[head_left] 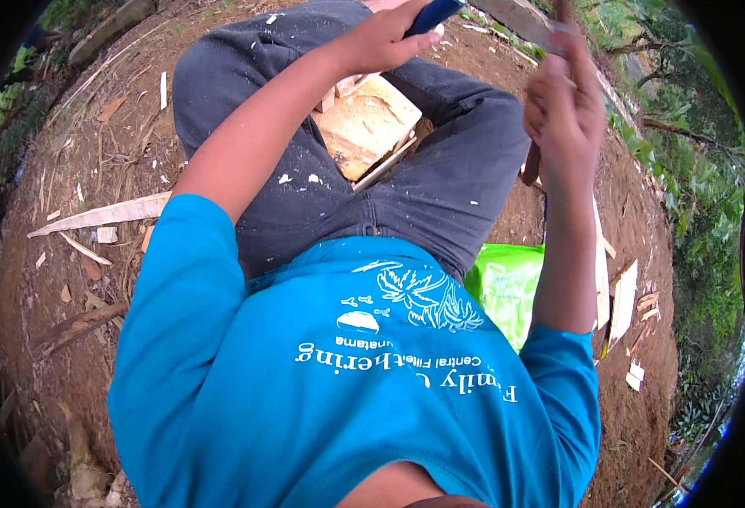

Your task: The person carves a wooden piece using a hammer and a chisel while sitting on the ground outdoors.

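Note:
My left hand [387, 41] is closed around a blue handle [434, 15] at the top edge; the rest of that tool is out of the picture. On the right, my right hand [565, 106] is raised and smeared by motion, its fingers wrapped round a brown wooden tool handle [531, 162]. The upper end of that tool runs off the top, so its kind does not show. Between my bent legs [279, 127] lies a pale block of wood [364, 123] with a rough, cut face. It touches neither hand.
A bright green bag [508, 284] lies by my right hip. Wood offcuts [622, 300] are scattered at the right, and a long pointed sliver of wood [105, 214] lies at the left on brown soil [67, 178]. Green plants [703, 127] border the right side.

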`<action>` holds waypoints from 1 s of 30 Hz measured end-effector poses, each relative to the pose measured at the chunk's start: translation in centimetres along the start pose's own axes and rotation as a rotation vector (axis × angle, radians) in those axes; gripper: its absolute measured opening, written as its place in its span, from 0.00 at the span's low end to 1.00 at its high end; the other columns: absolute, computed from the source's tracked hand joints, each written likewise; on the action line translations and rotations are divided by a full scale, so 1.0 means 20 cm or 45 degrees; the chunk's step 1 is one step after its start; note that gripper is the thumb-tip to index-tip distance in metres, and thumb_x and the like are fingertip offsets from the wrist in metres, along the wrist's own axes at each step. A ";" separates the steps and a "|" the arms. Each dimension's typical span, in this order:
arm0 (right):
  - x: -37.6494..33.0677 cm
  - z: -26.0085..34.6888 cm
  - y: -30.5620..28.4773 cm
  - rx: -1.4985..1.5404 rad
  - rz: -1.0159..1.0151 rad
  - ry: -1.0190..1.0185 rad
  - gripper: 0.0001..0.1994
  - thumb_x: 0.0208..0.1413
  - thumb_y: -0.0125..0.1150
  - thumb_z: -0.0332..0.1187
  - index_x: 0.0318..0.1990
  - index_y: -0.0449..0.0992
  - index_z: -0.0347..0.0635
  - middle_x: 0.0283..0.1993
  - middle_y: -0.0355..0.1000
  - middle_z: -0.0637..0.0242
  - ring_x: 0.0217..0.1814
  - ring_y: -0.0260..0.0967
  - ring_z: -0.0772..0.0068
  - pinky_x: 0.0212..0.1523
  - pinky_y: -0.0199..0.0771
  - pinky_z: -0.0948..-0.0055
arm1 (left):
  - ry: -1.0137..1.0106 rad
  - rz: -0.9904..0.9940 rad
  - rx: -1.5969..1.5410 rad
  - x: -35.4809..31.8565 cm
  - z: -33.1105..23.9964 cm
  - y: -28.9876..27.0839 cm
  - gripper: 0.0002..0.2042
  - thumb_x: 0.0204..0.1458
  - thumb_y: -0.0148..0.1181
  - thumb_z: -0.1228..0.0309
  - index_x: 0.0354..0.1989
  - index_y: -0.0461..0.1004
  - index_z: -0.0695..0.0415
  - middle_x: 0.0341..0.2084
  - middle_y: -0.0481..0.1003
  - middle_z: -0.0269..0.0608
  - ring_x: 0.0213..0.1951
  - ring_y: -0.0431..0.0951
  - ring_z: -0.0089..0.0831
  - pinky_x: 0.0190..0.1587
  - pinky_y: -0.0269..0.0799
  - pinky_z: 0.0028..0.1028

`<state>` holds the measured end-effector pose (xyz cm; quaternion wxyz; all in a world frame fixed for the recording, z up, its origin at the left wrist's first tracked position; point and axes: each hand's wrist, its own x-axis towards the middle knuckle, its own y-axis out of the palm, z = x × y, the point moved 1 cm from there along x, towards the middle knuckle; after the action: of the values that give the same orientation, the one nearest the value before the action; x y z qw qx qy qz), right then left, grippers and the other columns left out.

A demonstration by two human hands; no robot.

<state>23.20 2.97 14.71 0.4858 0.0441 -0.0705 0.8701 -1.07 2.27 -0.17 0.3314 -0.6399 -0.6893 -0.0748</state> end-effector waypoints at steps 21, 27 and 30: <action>0.02 0.11 0.07 -0.074 0.092 0.287 0.26 0.72 0.53 0.35 0.75 0.61 0.51 0.24 0.59 0.83 0.19 0.51 0.92 0.19 0.50 0.85 | -0.366 -0.125 -0.306 0.01 0.12 -0.07 0.16 0.64 0.56 0.70 0.57 0.68 0.59 0.44 0.75 0.38 0.44 0.75 0.25 0.48 0.73 0.29; -0.04 0.15 0.05 0.007 0.115 0.400 0.27 0.71 0.54 0.35 0.76 0.60 0.51 0.24 0.57 0.83 0.20 0.49 0.92 0.20 0.49 0.86 | -0.697 -0.341 -0.824 0.02 0.12 -0.11 0.16 0.66 0.47 0.75 0.61 0.60 0.57 0.37 0.75 0.40 0.25 0.75 0.20 0.26 0.72 0.22; -0.07 0.15 0.02 0.094 0.111 0.382 0.27 0.71 0.54 0.34 0.76 0.59 0.50 0.24 0.57 0.82 0.20 0.49 0.92 0.20 0.49 0.87 | -0.763 -0.166 -0.595 0.02 0.07 -0.15 0.15 0.66 0.50 0.74 0.59 0.63 0.57 0.36 0.75 0.37 0.23 0.71 0.18 0.24 0.69 0.22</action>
<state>23.62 1.18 17.49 0.4506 -0.0719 0.0329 0.8892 -4.35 2.93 -0.04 -0.0448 -0.6466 -0.7591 -0.0603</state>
